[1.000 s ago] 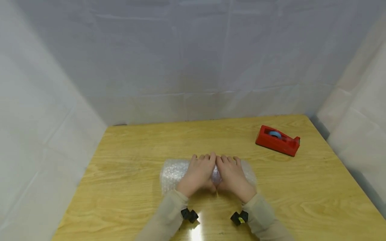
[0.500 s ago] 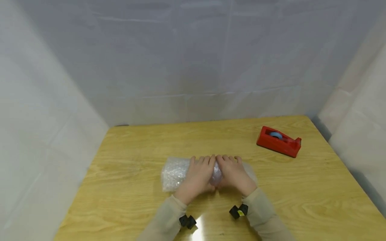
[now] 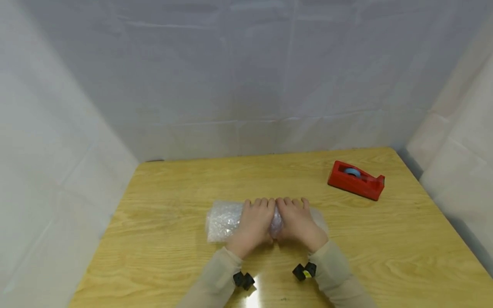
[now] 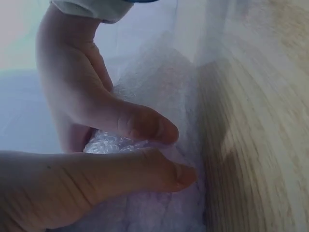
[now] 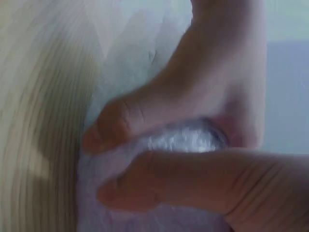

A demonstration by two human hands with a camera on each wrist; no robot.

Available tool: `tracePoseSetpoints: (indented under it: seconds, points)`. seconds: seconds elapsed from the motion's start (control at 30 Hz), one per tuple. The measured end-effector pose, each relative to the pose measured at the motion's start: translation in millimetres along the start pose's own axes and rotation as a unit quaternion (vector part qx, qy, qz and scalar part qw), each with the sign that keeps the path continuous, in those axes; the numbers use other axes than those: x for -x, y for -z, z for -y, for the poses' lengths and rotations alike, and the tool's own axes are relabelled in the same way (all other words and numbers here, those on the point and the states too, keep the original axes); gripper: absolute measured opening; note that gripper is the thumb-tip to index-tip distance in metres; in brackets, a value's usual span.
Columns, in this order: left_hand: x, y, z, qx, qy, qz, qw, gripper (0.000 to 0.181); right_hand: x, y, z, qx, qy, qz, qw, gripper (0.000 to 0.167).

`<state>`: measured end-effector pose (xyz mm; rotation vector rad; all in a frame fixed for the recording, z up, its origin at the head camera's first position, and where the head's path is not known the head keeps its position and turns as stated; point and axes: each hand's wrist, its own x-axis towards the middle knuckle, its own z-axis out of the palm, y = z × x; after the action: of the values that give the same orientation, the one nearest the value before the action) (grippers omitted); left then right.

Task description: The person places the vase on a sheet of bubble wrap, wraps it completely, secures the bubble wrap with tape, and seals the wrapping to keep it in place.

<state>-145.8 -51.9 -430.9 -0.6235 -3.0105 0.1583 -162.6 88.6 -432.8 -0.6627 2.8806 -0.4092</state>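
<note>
A roll of bubble wrap (image 3: 225,221) lies crosswise on the wooden table, with a faint purplish tint showing at its middle. My left hand (image 3: 254,222) grips it just left of the middle, fingers over the top and thumb along the near side. Close beside it, my right hand (image 3: 298,222) holds the roll the same way. Both thumbs press on the wrap near the tabletop in the left wrist view, where the bubble wrap (image 4: 159,82) stretches away behind them. Whatever the roll has inside is hidden by the wrap and my hands.
A red tape dispenser (image 3: 356,180) with a blue-cored roll stands at the back right of the table (image 3: 173,184). White sheeting (image 3: 262,85) hangs behind the table and along both sides.
Both hands keep their grip on the bubble wrap. The roll's left end shows slightly less of its near edge than a second ago, and the hands have barely shifted.
</note>
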Motion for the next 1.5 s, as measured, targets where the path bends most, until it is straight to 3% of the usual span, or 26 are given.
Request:
tracePoseSetpoints:
  seconds: [0.2,0.4,0.6,0.93,1.27,1.5]
  points:
    - [-4.8,1.7,6.6,0.035,0.005,0.022,0.9991,0.099,4.1,-3,10,0.051,-0.001,-0.037,0.998,0.087]
    - [-7.8,4.8,8.8,0.069,-0.002,0.051,0.9963,0.099,4.4,-6,9,0.029,0.002,-0.056,0.998,0.088]
    - [-7.9,4.9,9.8,0.072,-0.004,0.064,0.9954,0.101,1.7,-6,5,0.007,0.009,-0.038,0.9992,0.09]
    - [-2.8,2.8,7.8,0.049,-0.013,0.027,0.9983,0.105,-1.2,-1,2,0.011,0.019,-0.025,0.9995,0.097]
    - [-0.9,9.7,4.3,0.07,-0.033,0.019,0.9968,0.105,6.8,2,0,-0.008,0.027,-0.022,0.9994,0.097]
    - [1.1,14.6,0.2,0.041,-0.04,0.027,0.998,0.114,10.2,3,1,-0.016,0.017,-0.015,0.9996,0.1]
